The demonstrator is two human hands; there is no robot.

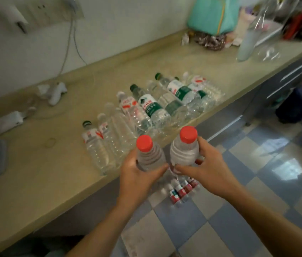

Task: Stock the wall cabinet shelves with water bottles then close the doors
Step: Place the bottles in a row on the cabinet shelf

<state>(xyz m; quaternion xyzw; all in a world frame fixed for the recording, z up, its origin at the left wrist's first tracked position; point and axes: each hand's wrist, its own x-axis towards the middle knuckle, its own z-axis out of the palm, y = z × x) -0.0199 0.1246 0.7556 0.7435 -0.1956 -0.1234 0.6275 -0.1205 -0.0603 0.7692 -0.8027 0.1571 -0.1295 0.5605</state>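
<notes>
Head view: left hand (137, 175) grips one red-capped bottle (149, 154); right hand (204, 165) grips another (184, 147). Both upright, caps up, side by side off the counter (41, 175) edge. Spare bottles (146, 110) lying flat beyond. Cabinet unseen.

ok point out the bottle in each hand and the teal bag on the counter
left-hand bottle (144, 143), head view, on its red cap
right-hand bottle (188, 134), head view, on its red cap
teal bag (209, 14), head view, on its front panel

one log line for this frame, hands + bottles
left hand: holds red-capped bottle | right hand: holds second red-capped bottle | other bottles: lying on counter
</notes>
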